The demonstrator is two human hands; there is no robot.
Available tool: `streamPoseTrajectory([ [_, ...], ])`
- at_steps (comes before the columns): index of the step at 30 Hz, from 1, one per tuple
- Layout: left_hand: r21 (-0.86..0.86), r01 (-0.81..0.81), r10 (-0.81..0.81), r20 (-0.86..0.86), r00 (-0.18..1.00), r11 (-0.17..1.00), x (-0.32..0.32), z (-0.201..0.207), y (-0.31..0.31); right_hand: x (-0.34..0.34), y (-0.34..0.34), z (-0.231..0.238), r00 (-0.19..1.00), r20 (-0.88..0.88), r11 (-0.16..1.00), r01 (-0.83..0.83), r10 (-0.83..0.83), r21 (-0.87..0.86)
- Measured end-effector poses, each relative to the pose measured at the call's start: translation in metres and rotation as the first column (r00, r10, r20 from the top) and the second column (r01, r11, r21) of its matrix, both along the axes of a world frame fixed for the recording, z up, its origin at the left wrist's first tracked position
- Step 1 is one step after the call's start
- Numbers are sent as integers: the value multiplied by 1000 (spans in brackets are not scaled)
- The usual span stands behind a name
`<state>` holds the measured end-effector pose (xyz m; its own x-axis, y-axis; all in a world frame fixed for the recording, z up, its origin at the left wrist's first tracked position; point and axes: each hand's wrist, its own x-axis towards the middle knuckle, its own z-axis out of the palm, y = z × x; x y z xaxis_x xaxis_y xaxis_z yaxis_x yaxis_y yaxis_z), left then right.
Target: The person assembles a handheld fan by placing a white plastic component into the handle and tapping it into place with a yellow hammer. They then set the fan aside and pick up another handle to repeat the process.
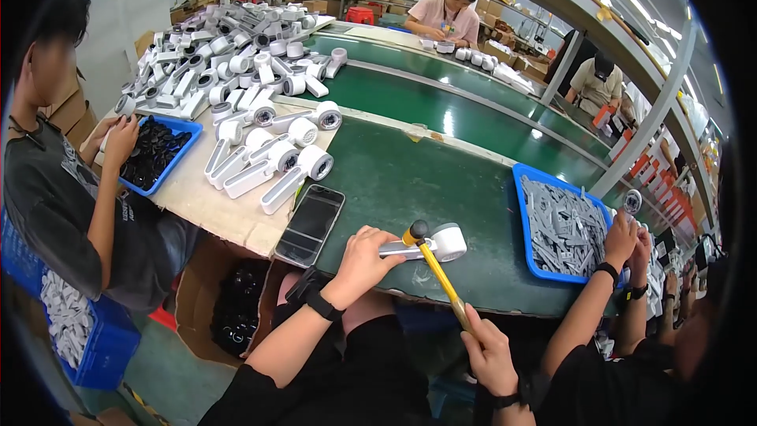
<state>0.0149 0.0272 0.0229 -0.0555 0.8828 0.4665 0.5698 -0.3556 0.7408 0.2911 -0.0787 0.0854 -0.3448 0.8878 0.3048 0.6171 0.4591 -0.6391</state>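
Observation:
A white handheld device [450, 243] with a round, drum-shaped head and a grey strip along its handle lies on the green bench in front of me. My left hand [364, 263] grips the handle end and holds it down on the bench. My right hand [490, 349] is closed round the lower shaft of a small mallet [441, 275] with a yellow handle. Its black and yellow head is over the device's handle; I cannot tell whether it touches. A dark smartphone [313, 221] lies left of my left hand.
Several similar devices [277, 159] lie on cardboard at left, before a large pile [229, 55]. A blue tray [523, 225] of grey strips stands at right. Co-workers sit on both sides, the left one beside a blue tray [192, 136] of black parts. A green conveyor [394, 93] runs beyond.

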Motion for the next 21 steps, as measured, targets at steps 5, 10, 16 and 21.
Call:
streamPoseTrajectory([
  [5,5,25,-26,31,999,1000,-2,-6,-1,-4,-4,9,1000,4,1000,-23,23,20],
  [10,-106,36,-1,312,950,994,-5,-16,-9,-3,3,6,997,55,997,-46,49,-55],
  [16,-7,-134,133,-24,991,991,-11,-9,-17,-13,-2,9,990,-117,988,-64,81,143],
  [21,-36,-157,156,-39,987,987,-11,-14,-18,-18,0,17,993,58,991,-102,107,-89],
])
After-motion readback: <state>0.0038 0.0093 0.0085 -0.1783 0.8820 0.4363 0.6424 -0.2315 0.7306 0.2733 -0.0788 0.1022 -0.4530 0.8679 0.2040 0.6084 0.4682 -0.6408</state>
